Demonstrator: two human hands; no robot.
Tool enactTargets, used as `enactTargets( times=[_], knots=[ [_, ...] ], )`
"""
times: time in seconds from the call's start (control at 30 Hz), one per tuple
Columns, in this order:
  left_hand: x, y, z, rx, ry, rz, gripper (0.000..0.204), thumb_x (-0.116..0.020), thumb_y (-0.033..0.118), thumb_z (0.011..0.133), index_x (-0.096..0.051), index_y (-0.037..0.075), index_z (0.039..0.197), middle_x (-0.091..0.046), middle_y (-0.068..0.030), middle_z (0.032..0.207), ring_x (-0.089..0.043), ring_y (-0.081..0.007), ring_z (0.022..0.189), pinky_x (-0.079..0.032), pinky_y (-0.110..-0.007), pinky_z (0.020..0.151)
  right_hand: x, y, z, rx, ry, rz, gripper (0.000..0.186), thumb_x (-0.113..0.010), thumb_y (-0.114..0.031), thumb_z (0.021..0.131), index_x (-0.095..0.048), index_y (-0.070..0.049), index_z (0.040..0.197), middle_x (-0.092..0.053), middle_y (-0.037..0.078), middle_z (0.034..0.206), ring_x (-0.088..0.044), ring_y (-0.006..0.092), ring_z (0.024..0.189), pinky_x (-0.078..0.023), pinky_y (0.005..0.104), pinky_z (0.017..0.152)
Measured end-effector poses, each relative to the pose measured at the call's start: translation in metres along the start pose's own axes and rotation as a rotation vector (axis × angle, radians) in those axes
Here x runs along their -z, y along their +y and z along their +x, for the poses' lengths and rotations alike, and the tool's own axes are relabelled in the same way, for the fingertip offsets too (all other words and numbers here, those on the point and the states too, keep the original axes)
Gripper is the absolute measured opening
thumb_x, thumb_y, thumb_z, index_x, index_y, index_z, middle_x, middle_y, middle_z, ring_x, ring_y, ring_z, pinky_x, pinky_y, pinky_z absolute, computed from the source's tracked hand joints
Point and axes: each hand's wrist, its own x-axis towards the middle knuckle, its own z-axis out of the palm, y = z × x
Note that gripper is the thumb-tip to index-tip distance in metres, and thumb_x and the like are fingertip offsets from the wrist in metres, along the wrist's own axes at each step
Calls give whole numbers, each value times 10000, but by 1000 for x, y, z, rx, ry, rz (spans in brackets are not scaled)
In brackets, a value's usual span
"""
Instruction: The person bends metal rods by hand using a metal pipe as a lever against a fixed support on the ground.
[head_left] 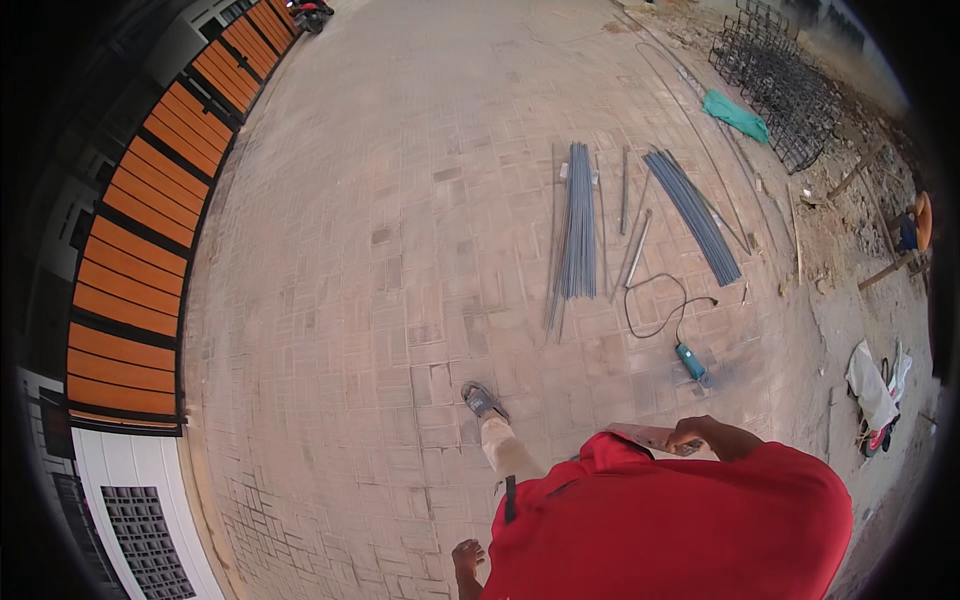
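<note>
My left hand (468, 554) hangs low beside my red shirt, over the paving. Its fingers are loosely curled and a little apart, with nothing seen in them. Bent in front of my chest, my right hand (688, 434) grips a flat, pale pinkish-grey piece (640, 435); my shirt hides part of it, so its kind is unclear. Ahead of that hand, a teal angle grinder (690, 363) lies on the ground, with its dark cord (632, 316) looped above it. Farther off lie two bundles of thin steel bars (579, 225) (695, 217).
Loose rods and a pale metal tube (638, 248) lie between the bundles. At the right are a stack of wire frames (780, 85), a green cloth (736, 117), white sacks (872, 385), and another person (912, 225). An orange slatted gate (135, 260) lines the left.
</note>
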Motion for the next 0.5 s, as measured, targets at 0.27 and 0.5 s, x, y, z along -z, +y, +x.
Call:
enactTargets(
  times=[0.27,0.5],
  knots=[
    [281,212,331,464,-256,-638,62,-585,129,840,-556,87,875,-582,-31,701,-575,-170,536,-435,-328,433,87,-163,41,165,357,811,503,-755,-397,611,-717,65,807,-689,188,783,-670,264,665,-510,375,555],
    [345,641,629,-240,221,-193,305,-580,107,894,-539,-46,1155,-582,-77,762,-565,-151,542,-418,-285,407,243,-309,-20,262,413,1071,462,-722,-415,693,-730,30,817,-683,154,726,-639,249,598,-489,347,539]
  ],
)
